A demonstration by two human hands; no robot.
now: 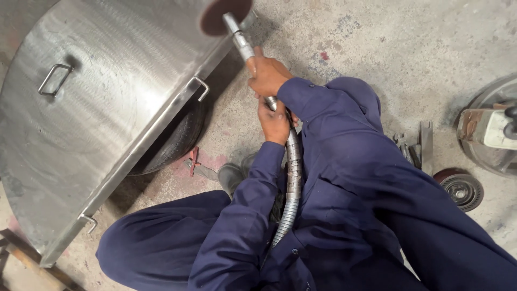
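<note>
The floor [377, 37] is grey concrete, rough and stained, with faint red and blue marks. A big shiny steel lid [102, 108] fills the left side. It is round, tilted, and leans on a black tyre [177, 141] under its rim. The lid has small wire handles [54, 78] on its top and along its edge. At the far right is a round metal thing [493, 129], partly cut off. Near it, on the floor, lies a small dark wheel [462, 189]. Some metal tools [417, 146] lie beside the person's leg.

The person sits on the floor in blue overalls [344, 183], with one black shoe [230, 177] showing. A bendy metal hose [291, 183] runs up between the arms to a grinder [240, 40]. Its dark red disc [226, 15] touches the lid's top edge and looks blurred.

The right hand [266, 74] is closed around the grinder's shaft, closer to the disc. The left hand [274, 123] is closed around it lower down, where the hose starts. Both arms reach forward, close together.
</note>
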